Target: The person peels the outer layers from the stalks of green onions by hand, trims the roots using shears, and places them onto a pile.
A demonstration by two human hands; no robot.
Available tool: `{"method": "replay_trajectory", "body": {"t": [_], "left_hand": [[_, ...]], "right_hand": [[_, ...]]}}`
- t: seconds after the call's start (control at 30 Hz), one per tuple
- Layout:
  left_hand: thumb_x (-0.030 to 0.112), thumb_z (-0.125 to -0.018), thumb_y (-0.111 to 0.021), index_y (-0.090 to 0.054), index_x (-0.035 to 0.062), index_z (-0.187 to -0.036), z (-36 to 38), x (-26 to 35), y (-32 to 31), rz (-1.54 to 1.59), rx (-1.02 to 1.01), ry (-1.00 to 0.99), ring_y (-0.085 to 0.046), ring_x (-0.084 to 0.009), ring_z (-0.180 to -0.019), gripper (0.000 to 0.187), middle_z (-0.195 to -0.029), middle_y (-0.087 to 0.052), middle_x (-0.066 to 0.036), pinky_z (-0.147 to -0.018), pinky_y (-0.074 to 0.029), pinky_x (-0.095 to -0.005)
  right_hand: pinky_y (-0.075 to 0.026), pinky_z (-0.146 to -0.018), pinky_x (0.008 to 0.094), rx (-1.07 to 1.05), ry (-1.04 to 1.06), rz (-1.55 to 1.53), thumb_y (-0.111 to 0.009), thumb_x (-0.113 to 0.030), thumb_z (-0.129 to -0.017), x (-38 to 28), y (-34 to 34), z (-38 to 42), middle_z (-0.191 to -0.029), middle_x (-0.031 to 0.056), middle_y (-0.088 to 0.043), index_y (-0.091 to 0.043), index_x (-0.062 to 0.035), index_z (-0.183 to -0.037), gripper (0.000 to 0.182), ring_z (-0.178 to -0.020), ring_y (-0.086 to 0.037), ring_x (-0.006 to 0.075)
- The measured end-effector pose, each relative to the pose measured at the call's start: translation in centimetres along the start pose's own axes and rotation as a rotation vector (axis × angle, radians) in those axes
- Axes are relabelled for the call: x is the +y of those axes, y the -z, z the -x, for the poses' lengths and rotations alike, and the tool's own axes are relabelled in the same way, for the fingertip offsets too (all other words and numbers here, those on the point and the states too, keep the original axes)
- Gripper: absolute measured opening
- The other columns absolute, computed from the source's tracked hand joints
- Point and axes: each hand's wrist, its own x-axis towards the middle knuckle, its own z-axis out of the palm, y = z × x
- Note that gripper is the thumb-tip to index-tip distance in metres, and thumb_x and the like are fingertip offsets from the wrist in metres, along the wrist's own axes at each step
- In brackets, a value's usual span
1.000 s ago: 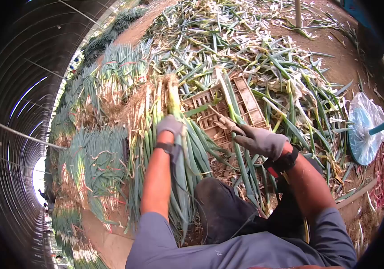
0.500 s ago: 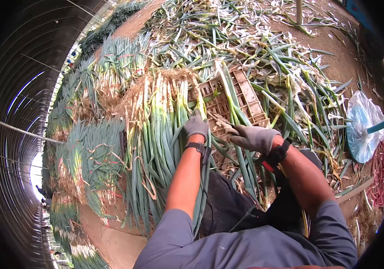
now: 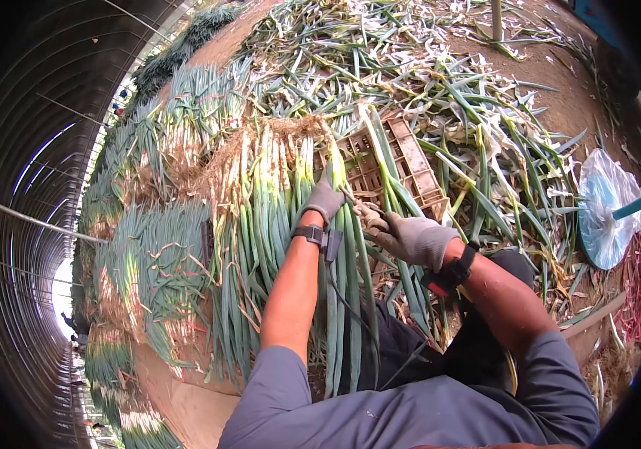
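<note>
My left hand (image 3: pixel 325 200), in a grey glove, is closed around the upper green part of a green onion (image 3: pixel 338 172) at the right side of a row of green onions (image 3: pixel 268 194). The row lies with roots toward the far side and long leaves hanging toward my lap. My right hand (image 3: pixel 414 238), gloved too, has its soiled fingers drawn together just right of that stalk. What they pinch, if anything, I cannot make out. Beyond my right hand stands a brown plastic crate (image 3: pixel 414 165), with a green onion (image 3: pixel 384 157) lying across it.
Tied bundles of green onions (image 3: pixel 160 243) line the left side. A heap of stripped leaves (image 3: pixel 477 120) spreads behind and right of the crate. A blue, plastic-wrapped object (image 3: pixel 601 217) and red strings (image 3: pixel 638 288) are at the far right.
My left hand has shifted slightly left and nearer to me, with the green onion's leaves now hanging beside its wrist. My right hand has turned and moved a little left and nearer me.
</note>
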Motion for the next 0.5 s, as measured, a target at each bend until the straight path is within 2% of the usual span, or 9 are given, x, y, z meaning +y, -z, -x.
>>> {"method": "replay_trajectory", "body": {"t": [0.1,0.13,0.23,0.27,0.37,0.4,0.5], "left_hand": [[0.022,-0.081,-0.081,-0.040,0.0075,-0.154,-0.2,1.1,0.8,-0.002,-0.028,-0.006,-0.070,-0.0366,-0.104,0.085,-0.117,-0.071,-0.023,-0.094,-0.055,-0.0393],[0.022,-0.081,-0.081,-0.041,0.0037,-0.154,-0.3,1.2,1.0,0.007,-0.042,-0.060,-0.071,-0.0331,-0.105,0.085,-0.119,-0.072,-0.021,-0.094,-0.055,-0.0385],[0.024,-0.083,-0.080,-0.040,0.0009,-0.155,-0.7,0.2,0.4,0.144,-0.031,-0.019,-0.070,-0.0277,-0.107,0.086,-0.122,-0.072,-0.018,-0.095,-0.054,-0.0371],[0.024,-0.085,-0.079,-0.040,0.0011,-0.156,-0.3,0.5,0.5,0.215,-0.114,0.047,-0.069,-0.0236,-0.107,0.084,-0.124,-0.071,-0.016,-0.096,-0.053,-0.0357],[0.024,-0.088,-0.077,-0.040,0.0018,-0.156,1.9,2.0,0.2,0.121,-0.102,-0.025,-0.066,-0.0219,-0.110,0.081,-0.127,-0.069,-0.016,-0.098,-0.051,-0.0338],[0.022,-0.090,-0.076,-0.042,0.0043,-0.156,2.6,2.9,0.7,0.245,-0.231,0.029,-0.064,-0.0202,-0.114,0.076,-0.131,-0.067,-0.015,-0.100,-0.050,-0.0332],[0.017,-0.091,-0.074,-0.045,0.0066,-0.154,3.4,1.4,-0.2,0.362,-0.285,-0.029,-0.062,-0.0184,-0.116,0.071,-0.134,-0.065,-0.011,-0.101,-0.049,-0.0321]], "right_hand": [[-0.051,-0.088,0.0549,0.060,-0.020,-0.006,-0.051,-0.050,-0.103,0.0,0.3,0.2,-0.105,0.0308,-0.069,-0.052,-0.0025,-0.129,0.055,-0.101,-0.066,0.0487],[-0.051,-0.087,0.0561,0.086,-0.015,0.006,-0.051,-0.049,-0.103,0.0,0.3,0.2,-0.105,0.0312,-0.069,-0.052,-0.0028,-0.129,0.053,-0.100,-0.066,0.0492],[-0.051,-0.085,0.0568,0.149,0.001,-0.011,-0.050,-0.048,-0.103,0.6,-0.2,-0.6,-0.104,0.0314,-0.068,-0.052,-0.0029,-0.127,0.051,-0.099,-0.066,0.0496],[-0.051,-0.084,0.0572,0.162,-0.002,0.007,-0.050,-0.047,-0.103,0.9,-0.4,-1.0,-0.102,0.0316,-0.068,-0.052,-0.0029,-0.126,0.050,-0.098,-0.066,0.0498],[-0.051,-0.084,0.0572,0.176,-0.053,0.015,-0.050,-0.046,-0.103,1.3,-0.1,-1.7,-0.099,0.0316,-0.069,-0.053,-0.0029,-0.126,0.049,-0.096,-0.067,0.0502],[-0.051,-0.083,0.0573,0.180,-0.070,0.018,-0.050,-0.046,-0.103,1.3,0.0,-1.9,-0.098,0.0316,-0.069,-0.053,-0.0029,-0.126,0.049,-0.095,-0.067,0.0504],[-0.051,-0.083,0.0569,0.204,-0.066,0.004,-0.049,-0.046,-0.103,1.4,0.0,-2.5,-0.096,0.0316,-0.069,-0.055,-0.0027,-0.123,0.048,-0.094,-0.067,0.0504]]}}
